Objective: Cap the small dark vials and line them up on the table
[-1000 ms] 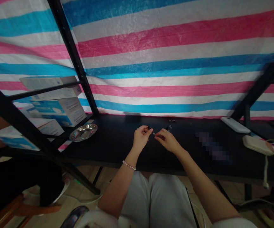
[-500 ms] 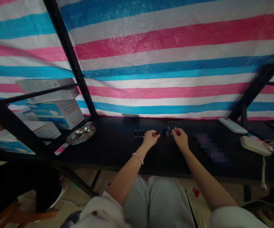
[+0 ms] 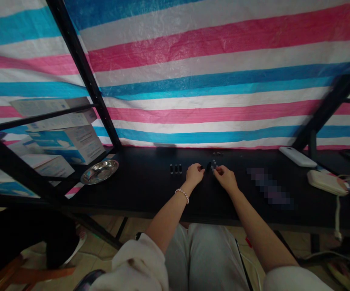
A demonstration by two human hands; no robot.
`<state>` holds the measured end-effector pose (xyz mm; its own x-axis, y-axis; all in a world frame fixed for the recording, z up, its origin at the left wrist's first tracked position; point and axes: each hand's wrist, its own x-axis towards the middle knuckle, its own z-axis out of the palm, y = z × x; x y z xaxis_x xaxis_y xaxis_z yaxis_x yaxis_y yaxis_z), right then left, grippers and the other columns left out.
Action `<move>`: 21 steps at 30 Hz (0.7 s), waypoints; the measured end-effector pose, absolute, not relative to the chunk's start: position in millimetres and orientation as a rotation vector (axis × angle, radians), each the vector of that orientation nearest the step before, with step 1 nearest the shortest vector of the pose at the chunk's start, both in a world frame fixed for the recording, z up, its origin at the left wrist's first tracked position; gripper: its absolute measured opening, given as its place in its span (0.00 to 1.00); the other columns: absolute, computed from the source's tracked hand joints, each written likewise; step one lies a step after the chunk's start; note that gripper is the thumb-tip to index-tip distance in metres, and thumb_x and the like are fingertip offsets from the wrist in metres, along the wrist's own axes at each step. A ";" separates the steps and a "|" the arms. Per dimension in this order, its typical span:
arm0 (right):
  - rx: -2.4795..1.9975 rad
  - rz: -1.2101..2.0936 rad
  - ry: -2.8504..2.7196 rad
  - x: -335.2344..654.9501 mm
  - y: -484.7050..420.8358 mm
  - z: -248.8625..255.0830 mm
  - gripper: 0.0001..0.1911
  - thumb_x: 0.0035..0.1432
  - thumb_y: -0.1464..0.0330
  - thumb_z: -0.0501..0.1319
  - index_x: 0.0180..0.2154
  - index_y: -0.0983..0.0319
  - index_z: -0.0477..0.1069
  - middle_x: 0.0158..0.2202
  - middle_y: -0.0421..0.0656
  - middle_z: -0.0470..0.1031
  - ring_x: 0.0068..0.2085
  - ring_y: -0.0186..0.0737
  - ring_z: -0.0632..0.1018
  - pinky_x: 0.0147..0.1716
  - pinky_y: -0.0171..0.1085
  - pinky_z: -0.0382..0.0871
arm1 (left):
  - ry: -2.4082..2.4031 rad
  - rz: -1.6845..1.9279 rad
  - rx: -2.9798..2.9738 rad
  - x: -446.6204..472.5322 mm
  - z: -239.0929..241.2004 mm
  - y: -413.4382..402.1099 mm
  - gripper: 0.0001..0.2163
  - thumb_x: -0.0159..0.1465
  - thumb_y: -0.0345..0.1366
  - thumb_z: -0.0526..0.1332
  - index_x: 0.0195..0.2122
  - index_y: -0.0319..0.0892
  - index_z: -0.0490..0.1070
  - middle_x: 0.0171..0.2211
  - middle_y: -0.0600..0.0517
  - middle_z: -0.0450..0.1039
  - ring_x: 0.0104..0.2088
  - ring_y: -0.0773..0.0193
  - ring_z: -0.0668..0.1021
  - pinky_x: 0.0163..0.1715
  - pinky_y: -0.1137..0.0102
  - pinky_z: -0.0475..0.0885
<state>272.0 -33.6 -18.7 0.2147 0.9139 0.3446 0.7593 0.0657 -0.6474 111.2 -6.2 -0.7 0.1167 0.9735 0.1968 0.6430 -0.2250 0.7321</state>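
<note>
My left hand [image 3: 194, 174], with a beaded bracelet on its wrist, is closed in a pinch on a small black piece [image 3: 202, 167]. Just right of it, a dark upright-looking piece [image 3: 208, 166] is on the black table [image 3: 144, 190]. Close by lies a cluster of small grey pieces [image 3: 214, 163], where the fingertips of my right hand [image 3: 225, 178] are pressed together. Whatever those fingers hold is too small to make out. Left of my hands, several short black cylinders with pale ends [image 3: 176, 169] form a row.
Tiny shiny parts [image 3: 217, 153] lie farther back. A round metal dish [image 3: 100, 172] and stacked boxes [image 3: 68, 143] are at left. On the right are a blurred-out item [image 3: 268, 188], a white device [image 3: 297, 157] and a corded cream case [image 3: 326, 182]. Black posts frame the table.
My right hand has moved left to the grey cluster, closer to my left hand. My left hand stays beside the dark piece, still pinching. The view has shifted slightly.
</note>
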 end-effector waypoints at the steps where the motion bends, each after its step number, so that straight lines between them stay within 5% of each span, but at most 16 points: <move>1: -1.739 0.243 -1.589 271.5 -34.2 -17.9 0.10 0.51 0.60 0.56 0.30 0.60 0.69 0.27 0.42 0.75 0.28 0.37 0.74 0.28 0.34 0.62 | 1.568 0.911 1.930 110.9 -0.9 -5.7 0.07 0.55 0.36 0.61 0.34 0.42 0.74 0.33 0.49 0.76 0.35 0.62 0.76 0.37 0.70 0.68; 21: -1.903 0.131 -1.677 271.8 -33.8 -19.8 0.10 0.52 0.61 0.57 0.32 0.59 0.71 0.24 0.40 0.71 0.27 0.36 0.72 0.22 0.32 0.55 | 1.596 0.778 1.869 119.5 -4.2 1.9 0.10 0.51 0.33 0.65 0.36 0.42 0.75 0.36 0.47 0.76 0.37 0.62 0.77 0.36 0.72 0.68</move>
